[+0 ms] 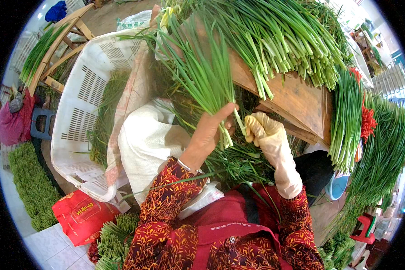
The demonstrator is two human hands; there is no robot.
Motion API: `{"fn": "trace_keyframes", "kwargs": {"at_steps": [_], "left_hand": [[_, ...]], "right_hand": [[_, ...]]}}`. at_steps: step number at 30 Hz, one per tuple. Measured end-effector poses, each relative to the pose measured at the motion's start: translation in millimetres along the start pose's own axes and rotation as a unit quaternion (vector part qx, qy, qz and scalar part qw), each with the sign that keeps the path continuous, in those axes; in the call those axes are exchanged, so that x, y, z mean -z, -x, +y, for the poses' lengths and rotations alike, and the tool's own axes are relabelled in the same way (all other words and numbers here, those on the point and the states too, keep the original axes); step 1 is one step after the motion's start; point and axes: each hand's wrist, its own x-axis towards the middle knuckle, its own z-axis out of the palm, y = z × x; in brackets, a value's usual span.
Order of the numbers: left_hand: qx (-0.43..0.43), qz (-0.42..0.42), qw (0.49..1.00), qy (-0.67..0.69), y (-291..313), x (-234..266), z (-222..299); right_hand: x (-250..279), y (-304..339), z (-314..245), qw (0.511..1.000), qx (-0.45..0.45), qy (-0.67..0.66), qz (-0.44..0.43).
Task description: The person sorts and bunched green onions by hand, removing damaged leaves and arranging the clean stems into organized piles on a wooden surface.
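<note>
Left hand [208, 135], bare and with a bracelet at the wrist, has its fingers clamped around a bunch of green stalks [202, 81], held above the lap with its leaves fanned upward and its pale ends projecting below the grip. Right hand [264, 129], in a pale yellow glove, has its fingers curled together beside the lower end of 1 stalk [239, 118]; whether they pinch it cannot be told. Beyond, a large heap of stalks [297, 49] lies on a wooden board [297, 105], with a white slotted crate [82, 105] at left.
</note>
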Motion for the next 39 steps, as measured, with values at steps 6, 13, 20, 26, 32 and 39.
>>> {"fn": "trace_keyframes", "kwargs": {"at_steps": [6, 13, 20, 26, 32, 39], "left_hand": [[-0.006, 0.003, 1.000, -0.014, -1, 3, -2], [0.005, 0.004, 1.000, 0.005, -2, -1, -8], [-0.052, 0.007, 0.998, -0.031, 0, 3, -2], [-0.281, 0.089, 0.951, -0.098, -5, 4, 33], [-0.179, -0.033, 0.982, 0.054, -14, -2, 34], [-0.058, -0.019, 0.995, 0.076, -20, 2, 1]], "right_hand": [[-13, -22, -12, 0.989, 0.075, 0.082, 0.097], [-18, -41, 1, 0.963, 0.177, 0.121, 0.161], [-18, -7, 2, 0.971, 0.185, -0.090, 0.121], [18, 22, 57, 0.935, 0.106, 0.316, -0.119], [35, -4, -3, 0.940, 0.147, 0.271, 0.146], [32, -54, -11, 0.828, 0.193, 0.465, 0.246]]}}
